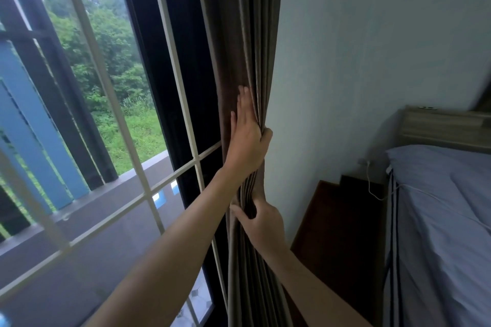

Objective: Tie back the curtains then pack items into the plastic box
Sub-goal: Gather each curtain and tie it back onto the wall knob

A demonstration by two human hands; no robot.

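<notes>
A bedroom corner, pale wall [372, 48] on one side, a tall barred window [111, 119] on the other with green trees beyond, and a bed [438, 207] off to the right. Nearest us, the right hand [261, 223] is clamped around the gathered curtain [247, 34], thumb on the window side, fingers wrapped into the folds. Just above it, the left hand [245, 141] lies mostly flat against the fabric, fingers stretched upward, thumb hooked round the wall-side edge, pressing the pleats together rather than gripping them.

To do this well, I'd say the lower hand must keep the bundle pinched tight while the upper one sweeps in stray folds, so a tie can go round one neat waist. No tie-back or hook is visible.

The curtain itself is a heavy brown-grey drape, bunched into narrow vertical pleats against the window frame's right edge, hanging from above the shot down past the bottom. No plastic box in sight.
</notes>
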